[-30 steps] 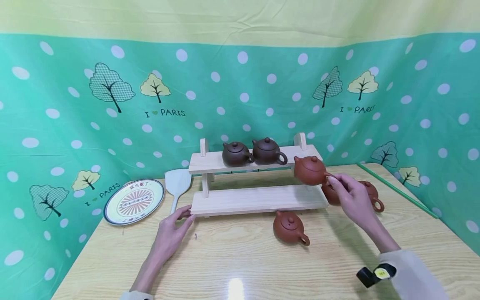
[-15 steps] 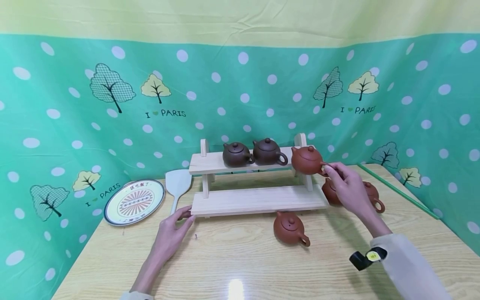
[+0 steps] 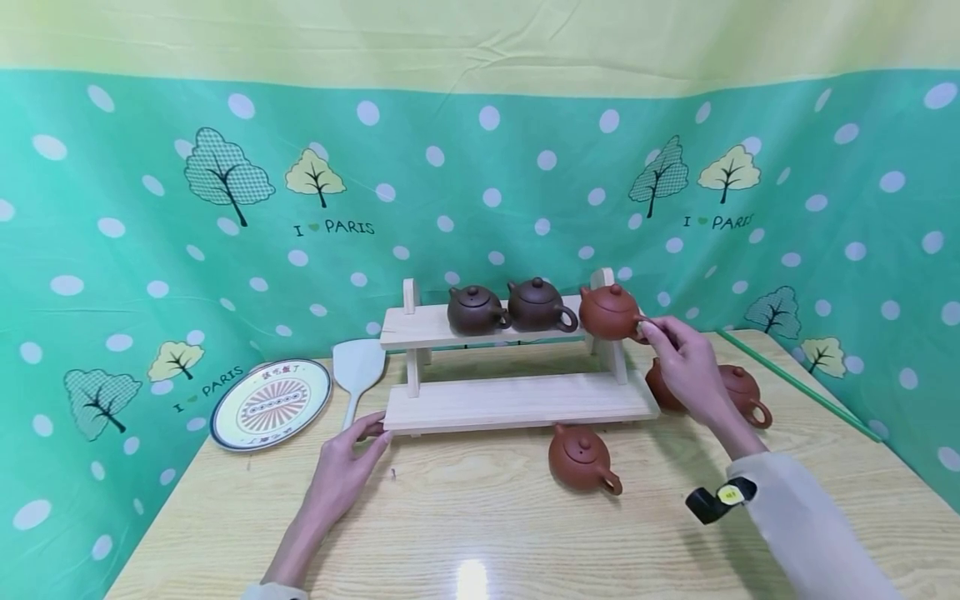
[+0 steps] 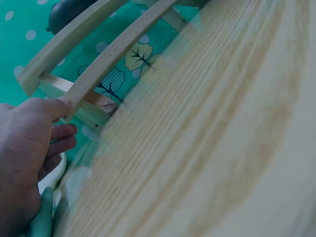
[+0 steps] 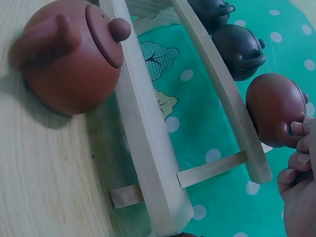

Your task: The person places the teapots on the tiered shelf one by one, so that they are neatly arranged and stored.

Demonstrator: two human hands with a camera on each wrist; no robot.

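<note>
My right hand point(image 3: 686, 363) pinches the handle of a red-brown clay teapot point(image 3: 609, 312) at the right end of the upper board of a two-tier wooden shelf point(image 3: 517, 402). In the right wrist view that teapot point(image 5: 275, 109) is close over the board, its spout end pointing away from the hand. Left of it on the same board stand two dark brown teapots, one point(image 3: 536, 305) in the middle and another point(image 3: 476, 310) farther left. My left hand point(image 3: 343, 471) holds the left end of the lower board between thumb and fingers; the left wrist view shows the fingers point(image 4: 61, 144) curled there.
Another red-brown teapot point(image 3: 581, 459) sits on the table before the shelf. Two more, one partly behind my right hand point(image 3: 663, 387) and one beside it point(image 3: 741, 393), stand at the right. A plate point(image 3: 272, 406), a white spatula point(image 3: 357, 367) and a green stick point(image 3: 798, 385) lie around.
My right hand has lifted the red-brown teapot up and slightly left, from in front of the upper board's right end to over that board. The left hand stays at the lower board.
</note>
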